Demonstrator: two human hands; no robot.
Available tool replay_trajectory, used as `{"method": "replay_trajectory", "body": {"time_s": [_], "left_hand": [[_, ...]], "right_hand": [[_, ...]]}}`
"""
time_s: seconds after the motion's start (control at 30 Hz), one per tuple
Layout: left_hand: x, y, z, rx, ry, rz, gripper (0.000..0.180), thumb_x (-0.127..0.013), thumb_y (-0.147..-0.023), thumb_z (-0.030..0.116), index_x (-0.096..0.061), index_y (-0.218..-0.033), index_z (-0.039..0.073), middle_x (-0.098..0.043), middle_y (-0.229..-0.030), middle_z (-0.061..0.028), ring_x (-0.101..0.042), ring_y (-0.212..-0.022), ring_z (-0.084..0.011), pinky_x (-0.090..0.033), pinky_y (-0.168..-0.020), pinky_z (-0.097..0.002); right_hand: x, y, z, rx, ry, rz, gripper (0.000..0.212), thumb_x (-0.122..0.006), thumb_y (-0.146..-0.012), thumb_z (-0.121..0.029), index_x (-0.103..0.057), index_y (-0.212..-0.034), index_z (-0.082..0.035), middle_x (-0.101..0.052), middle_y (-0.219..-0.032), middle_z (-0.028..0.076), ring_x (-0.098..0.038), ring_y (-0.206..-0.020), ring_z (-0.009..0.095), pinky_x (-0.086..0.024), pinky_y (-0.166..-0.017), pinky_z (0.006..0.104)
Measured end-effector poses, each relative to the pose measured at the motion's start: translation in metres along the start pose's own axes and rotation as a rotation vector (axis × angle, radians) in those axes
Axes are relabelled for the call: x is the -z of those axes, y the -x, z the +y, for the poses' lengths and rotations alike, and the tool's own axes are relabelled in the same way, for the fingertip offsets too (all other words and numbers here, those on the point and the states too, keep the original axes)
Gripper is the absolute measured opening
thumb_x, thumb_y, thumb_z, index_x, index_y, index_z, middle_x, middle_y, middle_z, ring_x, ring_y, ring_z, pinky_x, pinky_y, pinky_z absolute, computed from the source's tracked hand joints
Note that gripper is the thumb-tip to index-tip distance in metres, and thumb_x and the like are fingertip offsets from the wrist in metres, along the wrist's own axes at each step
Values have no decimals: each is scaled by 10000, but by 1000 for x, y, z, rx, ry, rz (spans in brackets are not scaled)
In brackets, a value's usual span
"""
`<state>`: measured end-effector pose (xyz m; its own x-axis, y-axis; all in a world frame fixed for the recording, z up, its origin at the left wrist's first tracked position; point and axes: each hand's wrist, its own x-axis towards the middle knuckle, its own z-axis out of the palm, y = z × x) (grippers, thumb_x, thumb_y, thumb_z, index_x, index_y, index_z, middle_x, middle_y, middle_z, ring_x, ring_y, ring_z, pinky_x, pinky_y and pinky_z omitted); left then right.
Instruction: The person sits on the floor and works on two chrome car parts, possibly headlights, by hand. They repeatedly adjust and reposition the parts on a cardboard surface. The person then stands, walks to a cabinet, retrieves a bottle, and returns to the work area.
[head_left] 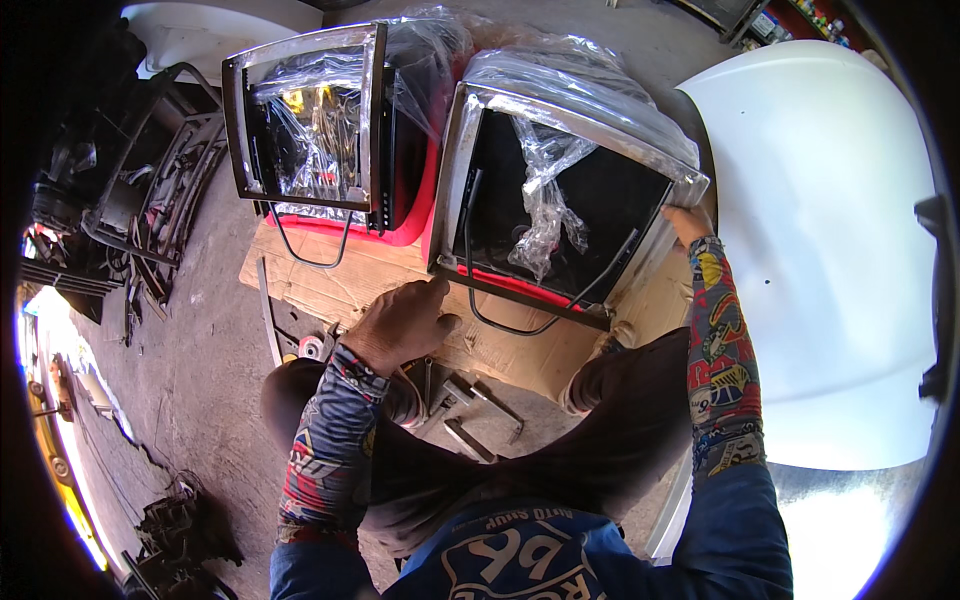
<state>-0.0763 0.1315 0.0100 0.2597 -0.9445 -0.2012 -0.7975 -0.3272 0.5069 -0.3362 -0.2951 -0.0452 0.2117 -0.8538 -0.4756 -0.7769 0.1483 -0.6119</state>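
Note:
Two seats lie tipped with their undersides toward me, wrapped in clear plastic and edged in red. A squared metal frame (560, 115) is fixed on the right seat's black base (500, 200). Around this frame's right side, near its upper right corner, my right hand (688, 225) is closed. My left hand (400, 322) is by the frame's lower left corner, its thumb apart from its bent fingers, with nothing visible between them. A bent black bar (500, 328) loops below the frame. On the left seat is a similar metal frame (300, 45) with its own bar (310, 264).
Flattened cardboard (390, 275) lies under the seats. Between my feet are metal clamp-like tools (480, 405); a flat metal strip (268, 310) lies left of them. A large white panel (810, 250) stands at right. Scrap metal parts (165, 210) are piled at left.

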Motion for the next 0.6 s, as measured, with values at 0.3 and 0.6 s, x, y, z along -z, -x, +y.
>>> {"method": "replay_trajectory", "body": {"time_s": [0.3,0.6], "left_hand": [[-1,-1,-1,1,-18,-26,437,-690,-867,261,-565,-1170,-28,-660,-1062,-263,-643,-1017,-412,-512,-878,-460],[0,1,0,-4,-12,-20,435,-687,-868,255,-564,-1174,-29,-662,-1063,-261,-645,-1016,-409,-514,-878,-454]], "right_hand": [[0,-2,4,109,17,84,568,-669,-825,-437,-591,-1254,-74,-633,-1155,121,-632,-966,274,-551,-723,428],[-2,14,-8,109,-11,103,537,-728,-785,-387,-600,-1194,-63,-647,-1054,115,-644,-909,271,-554,-655,433]]}}
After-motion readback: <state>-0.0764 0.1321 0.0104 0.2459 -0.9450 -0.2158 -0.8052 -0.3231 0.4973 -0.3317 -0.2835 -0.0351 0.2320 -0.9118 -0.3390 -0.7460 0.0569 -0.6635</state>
